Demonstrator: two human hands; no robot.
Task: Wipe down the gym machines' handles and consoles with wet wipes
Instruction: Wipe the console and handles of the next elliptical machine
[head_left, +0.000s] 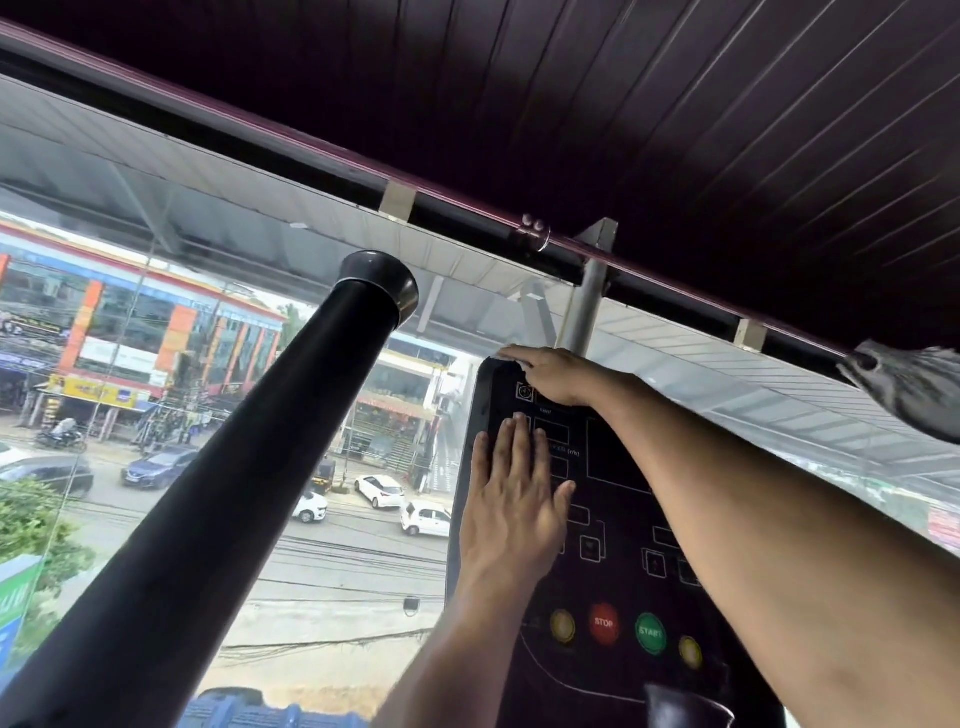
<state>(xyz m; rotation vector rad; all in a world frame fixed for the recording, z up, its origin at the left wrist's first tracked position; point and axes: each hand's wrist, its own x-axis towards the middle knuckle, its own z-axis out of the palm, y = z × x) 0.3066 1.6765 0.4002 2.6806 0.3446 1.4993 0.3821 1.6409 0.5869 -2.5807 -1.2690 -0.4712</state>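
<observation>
Console (618, 499) flat, glossy black; left hand (511, 512) flat on it; right hand (553, 375) at top edge

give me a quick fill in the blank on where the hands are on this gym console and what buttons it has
1. The left hand lies flat on the black ____.
2. The right hand reaches the console's top ____ corner.
3. The red button reads ____.
4. The START button is coloured ____.

Missing words: console; left; STOP; green
</observation>
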